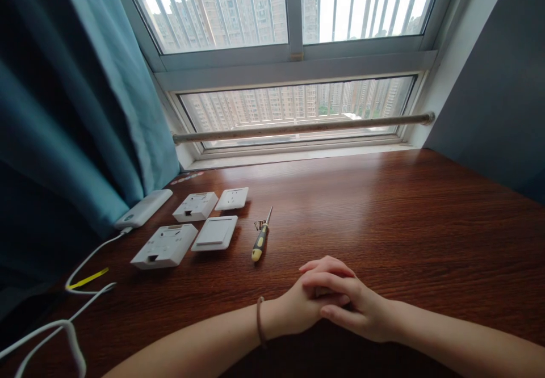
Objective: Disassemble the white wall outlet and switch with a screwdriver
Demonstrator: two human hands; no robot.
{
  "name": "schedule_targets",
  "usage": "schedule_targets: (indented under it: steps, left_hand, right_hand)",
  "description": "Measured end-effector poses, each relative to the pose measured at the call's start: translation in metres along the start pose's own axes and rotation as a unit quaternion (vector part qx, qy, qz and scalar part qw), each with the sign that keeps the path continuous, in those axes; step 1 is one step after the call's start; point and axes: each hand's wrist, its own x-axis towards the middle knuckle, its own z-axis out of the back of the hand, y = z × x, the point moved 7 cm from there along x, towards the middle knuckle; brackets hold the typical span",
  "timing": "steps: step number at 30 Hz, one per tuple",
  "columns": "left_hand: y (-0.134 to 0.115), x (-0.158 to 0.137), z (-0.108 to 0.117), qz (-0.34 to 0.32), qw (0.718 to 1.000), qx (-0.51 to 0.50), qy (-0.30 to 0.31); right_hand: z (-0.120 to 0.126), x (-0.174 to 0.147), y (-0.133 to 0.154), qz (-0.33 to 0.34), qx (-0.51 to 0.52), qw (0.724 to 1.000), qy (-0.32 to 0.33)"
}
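My left hand (297,309), with a brown band (260,321) on its wrist, is clasped with my right hand (365,309) near the table's front. The fingers of both are closed over each other, and no object shows between them. Beyond them to the left lies a screwdriver (260,242) with a yellow and black handle, its tip pointing away. Several small screws (259,225) are beside its shaft. Further left are a white switch panel (214,233), a white socket panel (232,198) and two white mounting boxes (165,246), one behind the other (196,206).
A white power bank (145,209) with a white cable (91,253) sits at the left by the blue curtain (106,83). A yellow strip (89,279) lies near the cable. The brown wooden table (404,225) reaches a window with a metal rail (306,128).
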Motion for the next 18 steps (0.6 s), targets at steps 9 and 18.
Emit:
schedule_targets:
  steps: [9,18]
  left_hand:
    - [-0.0002,0.0004,0.0006,-0.004,1.0,-0.012,-0.005]
    - [0.0003,-0.001,-0.0006,-0.001,1.0,-0.015,-0.002]
  right_hand:
    - [0.0004,0.0001,0.0006,0.006,0.001,1.0,-0.005]
    - [0.0008,0.0006,-0.0001,0.0,0.001,1.0,-0.003]
